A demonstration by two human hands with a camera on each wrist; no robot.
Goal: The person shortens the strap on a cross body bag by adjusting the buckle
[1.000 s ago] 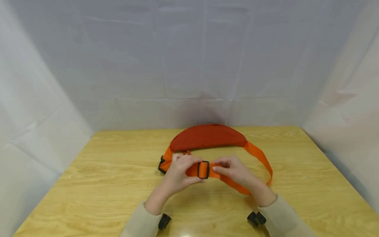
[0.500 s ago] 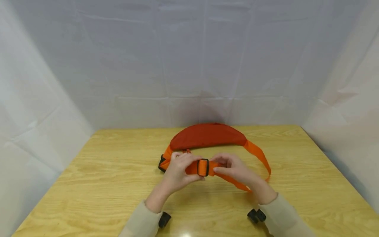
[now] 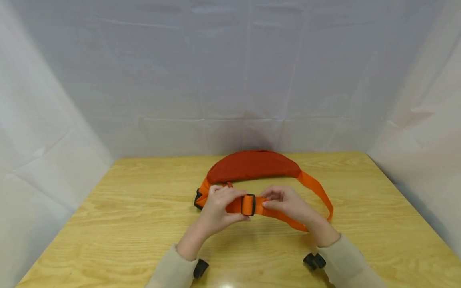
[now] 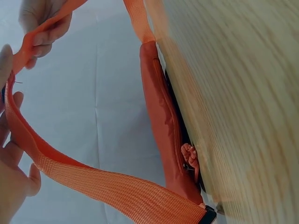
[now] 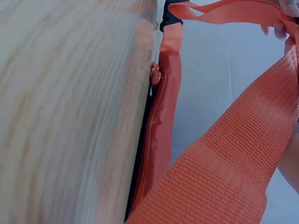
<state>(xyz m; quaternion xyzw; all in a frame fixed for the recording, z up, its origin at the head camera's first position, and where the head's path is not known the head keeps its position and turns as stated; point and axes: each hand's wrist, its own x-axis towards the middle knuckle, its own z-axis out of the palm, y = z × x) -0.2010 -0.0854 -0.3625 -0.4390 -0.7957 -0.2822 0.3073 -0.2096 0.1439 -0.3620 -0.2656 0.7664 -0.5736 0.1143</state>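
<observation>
A red waist bag [image 3: 253, 165] lies on the table, its orange webbing strap [image 3: 320, 194] looping toward me. My left hand [image 3: 217, 210] holds a black slider buckle [image 3: 253, 205] between thumb and fingers, raised in front of the bag. Just right of the slider, my right hand [image 3: 288, 206] pinches the strap between thumb and fingertips. A black side buckle [image 3: 197, 200] joins strap and bag at the left. In the left wrist view, a knotted zip pull [image 4: 189, 151] hangs by the zip; the right wrist view has the strap [image 5: 224, 154] crossing close in front.
The bag sits near the far side of the wooden table [image 3: 126, 224]. White sheeting [image 3: 230, 80] hangs behind and at both sides. Small black wrist devices [image 3: 200, 268] show beside the sleeves.
My right hand has shifted slightly right, and more strap shows between it and the slider. The strap's loop at the right has swayed a little. The left hand stays nearly still.
</observation>
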